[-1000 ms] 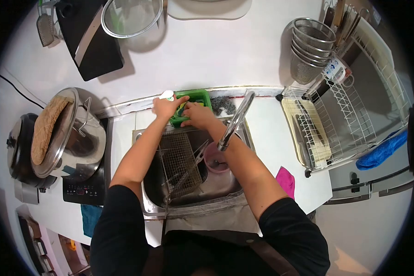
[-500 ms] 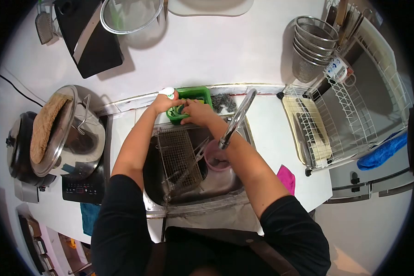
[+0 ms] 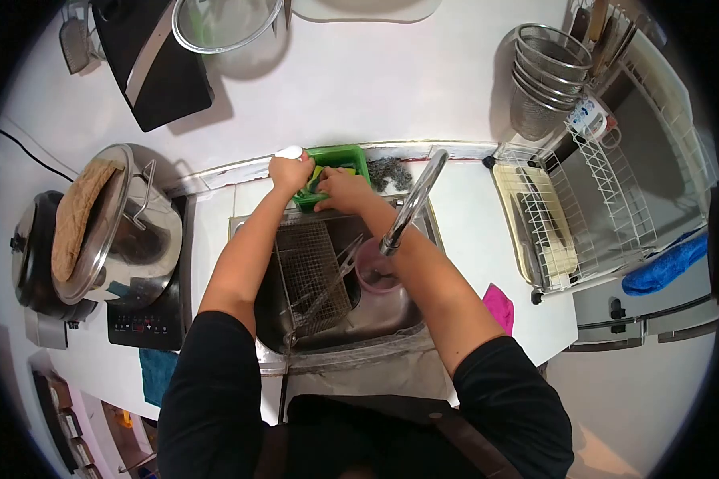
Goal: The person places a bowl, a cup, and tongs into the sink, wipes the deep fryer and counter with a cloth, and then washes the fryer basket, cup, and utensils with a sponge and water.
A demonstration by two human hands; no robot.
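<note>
- We see both forearms stretched forward over the steel sink basin (image 3: 391,319), the two hands meeting at the back rim of the sink.
- The left hand (image 3: 290,171) is curled in a closed grip round a white-capped bottle (image 3: 288,152), of which only the cap shows above the fist; the wrist is bent so the cap points up and away.
- The right hand (image 3: 339,188) lies palm down on the small green plastic tray (image 3: 337,156), fingers bent onto a yellow-green sponge (image 3: 318,177) inside it; we cannot tell whether that grip has closed on the sponge or only presses it.
- The green tray sits on the ledge behind the sink, between the left hand and a grey steel-wool scourer (image 3: 387,171) just beside it.
- Counted: one tray, one sponge in view, one bottle, one scourer.
- In the basin we count one rectangular wire-mesh frying basket (image 3: 311,275), one pair of metal tongs (image 3: 335,275) lying across it, and one pink plastic cup (image 3: 373,270).
- The curved chrome tap (image 3: 414,201) arches over the right forearm and hides part of it.
- On the white surface (image 3: 471,231) right of the sink lie one pink cloth (image 3: 497,306) and one white wire dish rack (image 3: 583,207); a stack of metal mesh strainers (image 3: 547,80) hangs above it.
- To the left stands one large steel pot with a tilted lid (image 3: 116,223), on a black induction hob (image 3: 148,319).
</note>
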